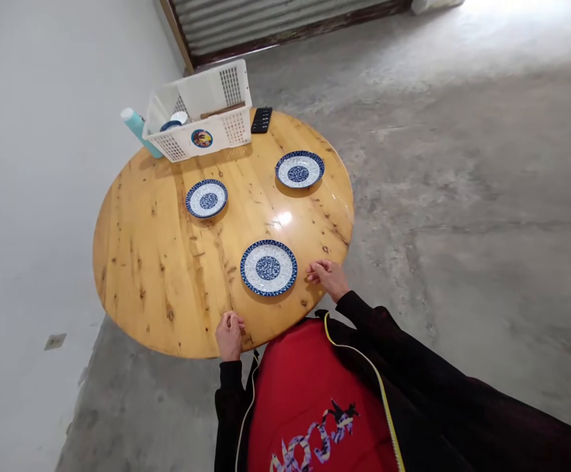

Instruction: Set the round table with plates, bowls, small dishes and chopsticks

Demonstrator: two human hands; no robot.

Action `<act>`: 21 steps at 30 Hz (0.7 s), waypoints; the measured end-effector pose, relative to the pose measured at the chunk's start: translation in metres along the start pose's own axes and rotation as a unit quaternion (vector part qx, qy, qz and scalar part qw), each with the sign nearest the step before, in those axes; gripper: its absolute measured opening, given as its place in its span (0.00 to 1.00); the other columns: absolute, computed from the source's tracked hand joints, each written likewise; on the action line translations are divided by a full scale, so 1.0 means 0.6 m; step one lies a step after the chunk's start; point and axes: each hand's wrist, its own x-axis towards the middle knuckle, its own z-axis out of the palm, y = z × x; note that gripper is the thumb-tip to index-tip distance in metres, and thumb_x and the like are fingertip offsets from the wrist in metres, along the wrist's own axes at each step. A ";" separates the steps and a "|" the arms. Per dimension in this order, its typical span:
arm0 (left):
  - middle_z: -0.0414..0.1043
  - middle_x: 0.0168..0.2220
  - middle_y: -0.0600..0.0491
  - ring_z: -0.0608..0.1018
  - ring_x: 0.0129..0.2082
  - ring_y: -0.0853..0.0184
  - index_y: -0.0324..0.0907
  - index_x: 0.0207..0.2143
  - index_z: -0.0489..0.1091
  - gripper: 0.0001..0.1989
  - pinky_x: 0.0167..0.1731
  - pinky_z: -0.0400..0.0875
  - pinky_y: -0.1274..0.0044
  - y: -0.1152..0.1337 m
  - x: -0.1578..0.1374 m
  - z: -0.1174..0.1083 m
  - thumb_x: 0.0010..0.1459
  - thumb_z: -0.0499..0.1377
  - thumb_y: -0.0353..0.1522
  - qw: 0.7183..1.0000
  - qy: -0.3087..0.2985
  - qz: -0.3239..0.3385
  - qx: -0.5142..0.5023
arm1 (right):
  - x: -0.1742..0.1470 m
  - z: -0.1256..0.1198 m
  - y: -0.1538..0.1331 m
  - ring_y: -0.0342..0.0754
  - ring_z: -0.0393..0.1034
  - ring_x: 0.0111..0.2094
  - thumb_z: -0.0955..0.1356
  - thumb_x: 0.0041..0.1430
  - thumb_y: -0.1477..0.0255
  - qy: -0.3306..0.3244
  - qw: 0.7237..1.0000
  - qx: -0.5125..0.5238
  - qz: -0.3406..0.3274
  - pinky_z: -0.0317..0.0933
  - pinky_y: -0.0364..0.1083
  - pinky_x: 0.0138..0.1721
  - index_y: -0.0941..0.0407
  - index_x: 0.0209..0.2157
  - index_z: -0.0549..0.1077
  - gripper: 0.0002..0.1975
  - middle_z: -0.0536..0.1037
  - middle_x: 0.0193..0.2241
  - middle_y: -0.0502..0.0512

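Nearest to me on the round wooden table [137, 262] lies a plate [268, 268] with a blue patterned rim and a blue round centre. My right hand [329, 278] is just to the right of this plate, apart from its rim, with loosely bent fingers spread a little and nothing in them. At the table's front edge is my left hand [229, 335], below and left of the same plate; its fingers are curled in and I see nothing held. Two similar plates lie farther back, a smaller-looking plate [207, 198] at the left and another plate [299, 170] at the right.
A white plastic basket [221, 134] stands at the table's back, with a bowl [171, 124] and brown sticks [223, 110] inside. Beside it are a turquoise bottle [140, 131] and a black flat object [261, 120]. A white wall [34, 196] rises on the left.
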 end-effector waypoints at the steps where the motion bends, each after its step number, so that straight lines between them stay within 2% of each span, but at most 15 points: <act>1: 0.76 0.25 0.55 0.77 0.21 0.69 0.44 0.27 0.68 0.12 0.22 0.72 0.79 0.004 0.003 0.004 0.58 0.56 0.42 1.000 0.002 -0.001 -0.001 | 0.009 -0.003 -0.010 0.41 0.73 0.20 0.71 0.58 0.72 0.001 1.000 -0.007 -0.010 0.63 0.37 0.21 0.57 0.27 0.72 0.07 0.80 0.26 0.55; 5: 0.76 0.24 0.55 0.76 0.21 0.70 0.44 0.27 0.69 0.12 0.22 0.70 0.80 0.024 0.016 0.015 0.59 0.56 0.41 1.000 0.006 -0.001 -0.003 | 0.048 -0.009 -0.052 0.41 0.72 0.21 0.70 0.57 0.72 -0.024 0.997 -0.023 -0.064 0.65 0.38 0.21 0.57 0.28 0.73 0.05 0.81 0.27 0.55; 9: 0.76 0.24 0.55 0.77 0.22 0.69 0.44 0.26 0.70 0.11 0.26 0.72 0.78 0.054 0.049 0.000 0.59 0.56 0.38 1.000 -0.003 0.029 -0.005 | 0.089 0.019 -0.092 0.42 0.73 0.21 0.70 0.56 0.70 -0.078 0.990 -0.046 -0.111 0.66 0.39 0.22 0.58 0.30 0.75 0.06 0.81 0.28 0.56; 15: 0.77 0.26 0.55 0.79 0.24 0.69 0.44 0.27 0.69 0.09 0.31 0.71 0.78 0.137 0.160 -0.045 0.60 0.55 0.34 0.996 0.023 0.081 0.041 | 0.135 0.124 -0.159 0.43 0.74 0.22 0.69 0.57 0.73 -0.180 0.959 -0.144 -0.162 0.65 0.39 0.23 0.58 0.27 0.75 0.05 0.81 0.27 0.56; 18: 0.77 0.25 0.55 0.78 0.24 0.68 0.44 0.25 0.68 0.11 0.32 0.69 0.77 0.186 0.242 -0.057 0.61 0.54 0.33 0.989 0.013 0.113 0.098 | 0.168 0.186 -0.186 0.44 0.74 0.22 0.68 0.57 0.76 -0.184 0.947 -0.195 -0.175 0.64 0.39 0.23 0.59 0.27 0.75 0.06 0.80 0.26 0.56; 21: 0.76 0.23 0.54 0.79 0.26 0.65 0.44 0.23 0.67 0.13 0.35 0.69 0.75 0.226 0.337 -0.061 0.62 0.54 0.32 0.975 0.004 0.143 0.171 | 0.213 0.247 -0.202 0.46 0.75 0.23 0.68 0.57 0.77 -0.159 0.940 -0.234 -0.192 0.66 0.41 0.24 0.59 0.27 0.76 0.05 0.80 0.25 0.56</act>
